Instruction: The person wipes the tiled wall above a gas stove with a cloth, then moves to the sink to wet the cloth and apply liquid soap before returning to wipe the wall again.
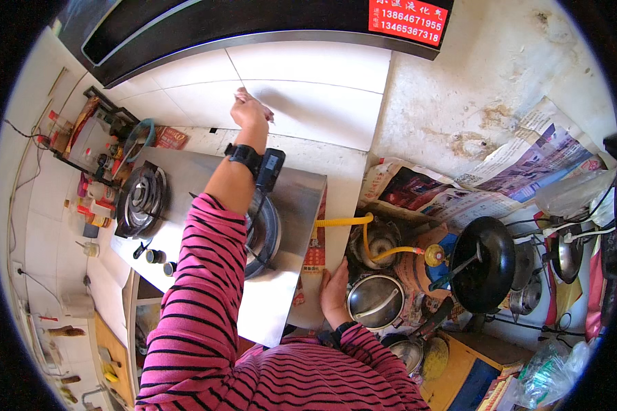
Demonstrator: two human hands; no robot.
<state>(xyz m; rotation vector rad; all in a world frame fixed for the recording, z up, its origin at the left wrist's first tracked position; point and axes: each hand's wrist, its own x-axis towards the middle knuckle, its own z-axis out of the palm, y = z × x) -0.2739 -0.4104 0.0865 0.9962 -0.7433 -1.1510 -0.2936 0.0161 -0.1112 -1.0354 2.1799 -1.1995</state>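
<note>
My left hand (250, 112) reaches up to the white wall tiles (308, 103) behind the stove and holds a crumpled, pale cloth (269, 114), whose ends poke out of the fist. My left forearm passes over the stainless-steel gas stove (298, 205) and partly hides its right burner (267, 241). At the counter's right end, my right hand (334, 293) rests on the counter edge (342, 241), thumb apart from the fingers, with nothing seen in it. Just right of that hand is a lidded pot (375, 303).
A black range hood (267, 20) overhangs the wall. From the stove, a yellow hose (344, 222) runs right to a regulator (434, 255) beside a black wok (486, 264). The left burner (141, 200) stands near a rack of bottles (100, 154). Newspapers (473, 180) cover the wall's lower right.
</note>
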